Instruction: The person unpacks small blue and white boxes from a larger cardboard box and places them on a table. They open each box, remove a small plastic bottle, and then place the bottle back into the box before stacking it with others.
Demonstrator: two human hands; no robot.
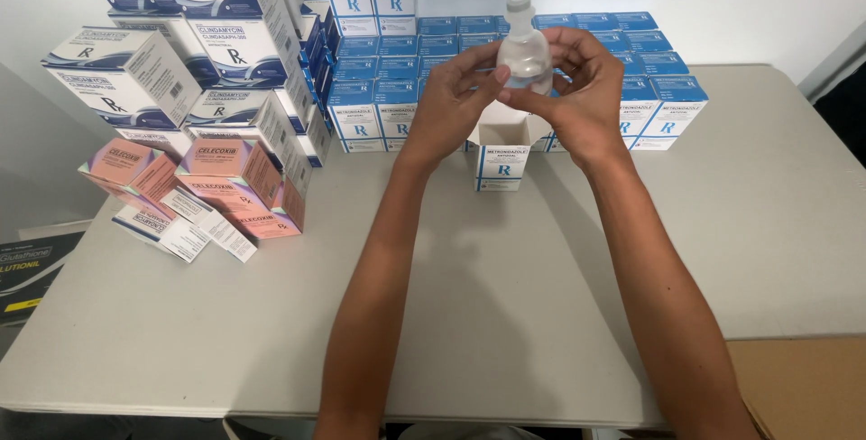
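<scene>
On the grey table [505, 314], toward its far edge, left hand [448, 101] and right hand [582, 88] both pinch a small clear plastic bottle [525, 50] above an open white-and-blue carton [502, 156].

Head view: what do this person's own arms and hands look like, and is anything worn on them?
Both forearms are bare from the bottom edge of the frame up to the wrists, with no sleeves in view. The left hand and right hand wear no gloves, and no watch, bracelet or ring shows. The arms are slim, and the fingernails look short and unpainted as far as the picture shows.
</scene>
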